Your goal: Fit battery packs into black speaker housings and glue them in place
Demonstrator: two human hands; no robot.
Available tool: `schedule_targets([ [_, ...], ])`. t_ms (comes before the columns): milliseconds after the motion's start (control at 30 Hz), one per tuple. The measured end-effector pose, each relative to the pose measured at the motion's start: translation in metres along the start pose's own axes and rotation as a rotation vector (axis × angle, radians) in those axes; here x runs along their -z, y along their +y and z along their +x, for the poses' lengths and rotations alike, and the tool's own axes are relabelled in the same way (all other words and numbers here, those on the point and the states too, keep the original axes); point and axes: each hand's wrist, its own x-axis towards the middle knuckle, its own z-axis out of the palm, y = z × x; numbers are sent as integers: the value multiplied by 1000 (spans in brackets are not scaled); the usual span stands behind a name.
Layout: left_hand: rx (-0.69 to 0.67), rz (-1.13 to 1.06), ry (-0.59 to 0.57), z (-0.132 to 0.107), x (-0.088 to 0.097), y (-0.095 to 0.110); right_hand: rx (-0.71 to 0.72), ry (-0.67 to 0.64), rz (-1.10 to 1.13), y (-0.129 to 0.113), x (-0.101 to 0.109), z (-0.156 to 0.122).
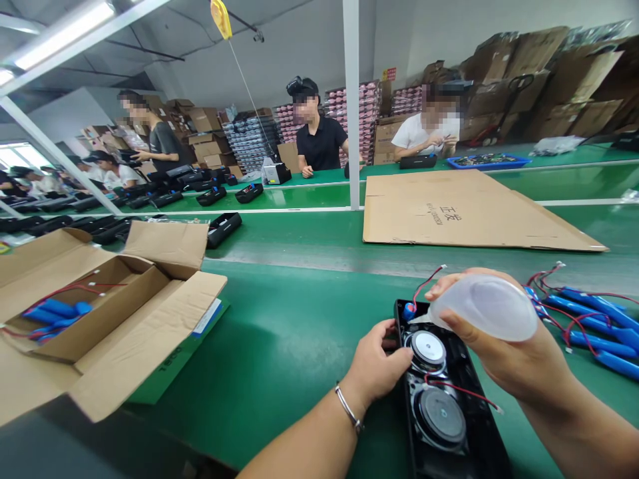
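Observation:
A black speaker housing (482,416) lies lengthwise in front of me on the green bench, its inside facing up. Two round speaker drivers, the upper one (428,351) and the lower one (442,418), sit in it, with a red-black wire across. My left hand (379,362) grips the housing's left side, thumb by the upper driver. My right hand (504,352) is wrapped around a translucent squeeze bottle (492,307), tilted so its nozzle points into the housing's far end. Beside the nozzle is a blue battery (409,311) with a red lead; most of it is hidden.
Several blue batteries (599,319) with wires lie at right. An opened carton (164,313) at left holds more batteries (57,316). A flat cardboard sheet (469,209) lies beyond, near a post (352,106). Black housings (223,229) and co-workers (322,143) are farther back.

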Motion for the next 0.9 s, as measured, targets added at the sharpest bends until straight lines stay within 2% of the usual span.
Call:
schedule_targets([
  [267, 13, -4, 33, 0, -2, 6, 21, 20, 18, -1, 1, 4],
  [533, -3, -12, 30, 1, -1, 2, 28, 58, 55, 3, 6, 3],
  [733, -10, 19, 50, 2, -1, -1, -27, 102, 92, 7, 10, 4],
  [900, -16, 2, 43, 3, -1, -2, -27, 113, 46, 10, 13, 5],
])
